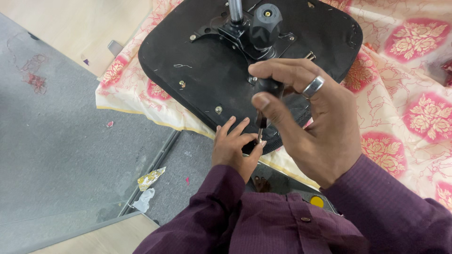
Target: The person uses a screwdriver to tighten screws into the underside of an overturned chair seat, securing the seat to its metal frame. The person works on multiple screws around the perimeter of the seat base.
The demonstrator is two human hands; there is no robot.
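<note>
We see the right hand [315, 122], a silver ring on one finger, closed around the dark handle of a screwdriver [263, 106]; the tool stands nearly upright, its thin shaft running down toward six o'clock; the left hand [234, 143] sits just below, fingers curled and pinching at the tip of the shaft against the near edge of the seat, so it grips there rather than lying open; whether a screw sits under the tip we cannot tell, since the fingers hide it.

The chair seat [212, 70] lies upside down, its black underside facing us, resting on a cream cloth with red flowers [414, 108]; the spot being worked is at the seat's six o'clock edge. At twelve o'clock from the hands stands the metal mechanism plate [235, 35] with a black knob [265, 23] and a chrome column [235, 9] rising out of view; several screws already sit in the underside, one at nine o'clock of the hands [218, 109] and another further up [181, 83].

We judge the fixing partly done; the plate looks bolted on, and the near-edge fastener is the one in hand, with its seating yet to be confirmed.

Out at eight o'clock lie the grey floor [70, 141] and a scrap of crumpled foil [149, 178].
</note>
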